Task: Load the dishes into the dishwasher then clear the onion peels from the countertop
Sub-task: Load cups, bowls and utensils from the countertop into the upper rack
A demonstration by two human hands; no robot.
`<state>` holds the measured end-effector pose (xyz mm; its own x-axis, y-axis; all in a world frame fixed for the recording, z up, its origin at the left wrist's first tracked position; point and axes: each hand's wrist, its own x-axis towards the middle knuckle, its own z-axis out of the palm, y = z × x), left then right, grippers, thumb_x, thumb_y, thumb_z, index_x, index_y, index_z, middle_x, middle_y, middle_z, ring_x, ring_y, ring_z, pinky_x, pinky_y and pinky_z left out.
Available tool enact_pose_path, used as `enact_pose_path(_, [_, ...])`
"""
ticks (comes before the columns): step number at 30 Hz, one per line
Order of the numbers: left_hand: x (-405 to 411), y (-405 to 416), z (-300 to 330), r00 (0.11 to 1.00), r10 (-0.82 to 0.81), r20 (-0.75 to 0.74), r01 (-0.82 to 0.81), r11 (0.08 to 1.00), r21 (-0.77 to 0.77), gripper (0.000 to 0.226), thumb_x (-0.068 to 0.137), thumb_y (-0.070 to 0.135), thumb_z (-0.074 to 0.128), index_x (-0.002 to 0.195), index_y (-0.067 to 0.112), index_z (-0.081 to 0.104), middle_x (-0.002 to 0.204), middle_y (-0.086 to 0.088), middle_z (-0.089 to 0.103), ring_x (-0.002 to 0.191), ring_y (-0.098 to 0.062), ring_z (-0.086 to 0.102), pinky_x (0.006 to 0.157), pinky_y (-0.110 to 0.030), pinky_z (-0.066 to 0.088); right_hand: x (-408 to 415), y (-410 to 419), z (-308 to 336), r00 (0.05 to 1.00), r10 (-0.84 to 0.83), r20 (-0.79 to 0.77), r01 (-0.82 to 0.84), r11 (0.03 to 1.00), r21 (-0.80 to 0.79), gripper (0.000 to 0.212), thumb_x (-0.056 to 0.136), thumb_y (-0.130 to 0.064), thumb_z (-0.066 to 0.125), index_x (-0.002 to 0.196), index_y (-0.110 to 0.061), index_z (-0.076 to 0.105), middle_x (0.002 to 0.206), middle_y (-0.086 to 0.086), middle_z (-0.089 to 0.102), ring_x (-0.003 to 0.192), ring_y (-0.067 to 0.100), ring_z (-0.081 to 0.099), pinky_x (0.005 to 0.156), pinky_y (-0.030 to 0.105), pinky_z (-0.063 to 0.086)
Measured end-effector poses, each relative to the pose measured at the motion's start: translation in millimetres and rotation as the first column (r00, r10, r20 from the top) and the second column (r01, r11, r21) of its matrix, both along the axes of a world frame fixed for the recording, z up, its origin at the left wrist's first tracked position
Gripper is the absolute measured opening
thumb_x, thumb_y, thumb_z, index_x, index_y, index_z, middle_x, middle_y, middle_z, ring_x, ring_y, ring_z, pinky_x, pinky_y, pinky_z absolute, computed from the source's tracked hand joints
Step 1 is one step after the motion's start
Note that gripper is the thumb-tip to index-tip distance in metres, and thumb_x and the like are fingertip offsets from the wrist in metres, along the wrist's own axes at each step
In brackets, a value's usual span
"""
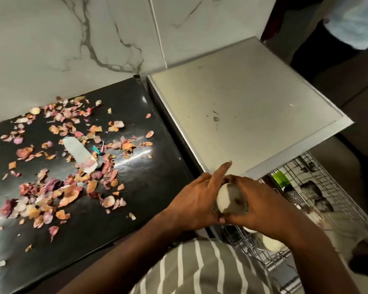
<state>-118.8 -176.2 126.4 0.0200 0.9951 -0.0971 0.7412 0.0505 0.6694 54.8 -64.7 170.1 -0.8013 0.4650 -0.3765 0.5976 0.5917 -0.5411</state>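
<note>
over the rack (331, 187), unmarked white cup (232, 200) between hands

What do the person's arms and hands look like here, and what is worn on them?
Both forearms are bare, no sleeves in view. The left hand and right hand show no gloves, rings or watch. Below them is a grey top with white stripes.

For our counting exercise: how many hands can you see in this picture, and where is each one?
2. The left hand and the right hand both grip a white cup above the dishwasher rack, at the counter's edge.
</note>
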Motion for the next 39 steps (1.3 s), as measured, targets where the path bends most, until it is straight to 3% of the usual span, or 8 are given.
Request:
enact_pose_path(4, [16,8,-4,0.997,-0.074,-0.025,0.074,0.997,-0.018,0.129,0.083,0.057,0.080,0.164,0.023,-0.014,0.154,0.005,0.051,0.142,-0.018,0.036,0.117,-0.032,0.032,21,-4,-5,0.998,-0.057,0.006,0.057,0.998,-0.016,0.092,0.070,-0.080,0.072,0.146,-0.041,0.039,0.131,-0.020,0.055,0.112,0.001,0.056,0.091,0.027,0.054])
enact_pose_path(7, [27,14,-8,0.982,-0.143,-0.127,0.151,0.987,0.060,0.124,0.086,0.063,0.073,0.164,0.018,-0.012,0.146,-0.002,0.058,0.134,-0.023,0.047,0.119,-0.036,0.035,31,-8,-2,0.992,-0.118,-0.036,0.117,0.992,-0.047,0.065,0.076,-0.073,0.074,0.128,-0.040,0.053,0.115,-0.022,0.062,0.100,-0.003,0.061,0.081,0.018,0.053])
enact_pose_path(12, [45,21,-9,0.978,-0.166,-0.124,0.170,0.985,0.019,0.123,0.080,0.063,0.076,0.161,0.026,-0.008,0.144,-0.007,0.060,0.132,-0.024,0.049,0.117,-0.035,0.037,45,-5,-2,0.980,-0.195,-0.032,0.189,0.972,-0.138,0.048,0.073,-0.053,0.081,0.112,-0.032,0.063,0.091,-0.015,0.072,0.080,-0.001,0.069,0.069,0.026,0.060])
enact_pose_path(17, [42,29,-8,0.978,-0.126,-0.164,0.107,0.987,-0.117,0.115,0.084,0.059,0.077,0.164,0.027,0.001,0.155,-0.004,0.045,0.143,-0.019,0.037,0.123,-0.031,0.022,84,14,-13,0.969,-0.201,0.144,0.200,0.980,0.021,0.078,0.070,-0.077,0.069,0.132,-0.038,0.043,0.117,-0.015,0.060,0.094,0.002,0.059,0.080,0.029,0.056])
enact_pose_path(20, [33,30,-14,0.961,-0.094,-0.261,0.059,0.988,-0.140,0.102,0.091,0.051,0.072,0.165,0.028,0.006,0.169,0.001,0.023,0.155,-0.018,0.019,0.126,-0.031,0.008,104,29,-18,0.932,-0.231,0.280,0.209,0.972,0.107,0.087,0.079,-0.071,0.072,0.148,-0.034,0.034,0.130,-0.008,0.056,0.102,0.009,0.055,0.085,0.031,0.050])
enact_pose_path(25, [34,30,-20,0.939,-0.101,-0.329,0.028,0.975,-0.220,0.090,0.098,0.051,0.062,0.166,0.028,0.007,0.174,0.006,0.002,0.159,-0.015,0.002,0.119,-0.027,-0.006,116,59,-62,0.911,-0.201,0.359,0.150,0.975,0.163,0.089,0.077,-0.068,0.073,0.148,-0.030,0.034,0.139,-0.005,0.054,0.117,0.019,0.060,0.093,0.037,0.052])
enact_pose_path(35, [45,23,-34,0.920,-0.128,-0.371,-0.036,0.913,-0.406,0.092,0.098,0.051,0.062,0.166,0.022,0.007,0.174,0.001,0.006,0.160,-0.016,0.003,0.130,-0.039,0.008,64,100,-162,0.915,-0.039,0.402,-0.006,0.994,0.109,0.075,0.076,-0.060,0.078,0.134,-0.025,0.049,0.129,0.005,0.061,0.115,0.027,0.064,0.095,0.043,0.055])
enact_pose_path(39, [49,13,-39,0.934,-0.072,-0.350,-0.092,0.898,-0.431,0.092,0.096,0.050,0.066,0.166,0.026,0.009,0.174,0.004,0.008,0.160,-0.015,0.005,0.130,-0.041,0.013,51,112,-198,0.886,0.037,0.463,-0.094,0.991,0.099,0.084,0.086,-0.059,0.071,0.154,-0.025,0.034,0.153,0.009,0.047,0.133,0.033,0.053,0.106,0.044,0.048])
